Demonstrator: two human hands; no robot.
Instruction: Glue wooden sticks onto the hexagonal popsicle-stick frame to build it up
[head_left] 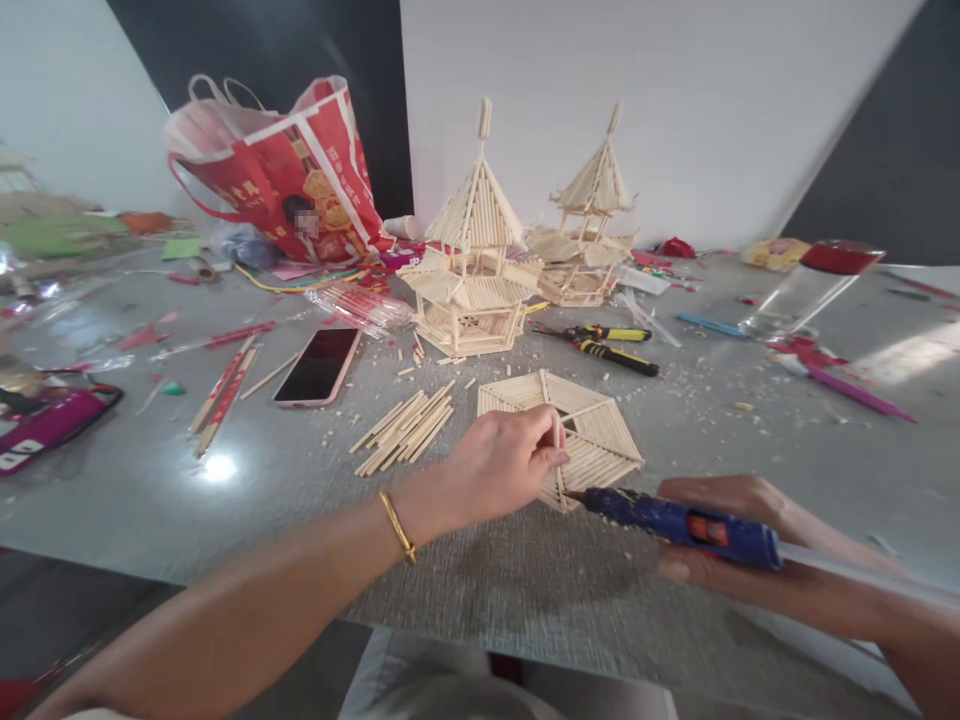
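My left hand (510, 458) pinches a short wooden stick (556, 432) upright over a flat polygonal panel (606, 440) built from thin wooden sticks. The panel lies on the table, its near left part hidden by that hand. A blue glue gun (675, 520) is gripped in my right hand (739, 560), with a clear glue stick running out of its back. Its nozzle tip is at the panel's near edge, close to my left fingers; whether it touches cannot be told. Left of the panel lies a loose pile of cut wooden sticks (406, 428).
Two stick-built pagoda models (472, 290) (589, 240) stand behind the panel. Yellow-black pliers (611, 350) lie beyond it. A phone (319, 367), a red shopping bag (292, 180), a clear jar with a red lid (814, 290) and scattered scraps are on the grey table (285, 520).
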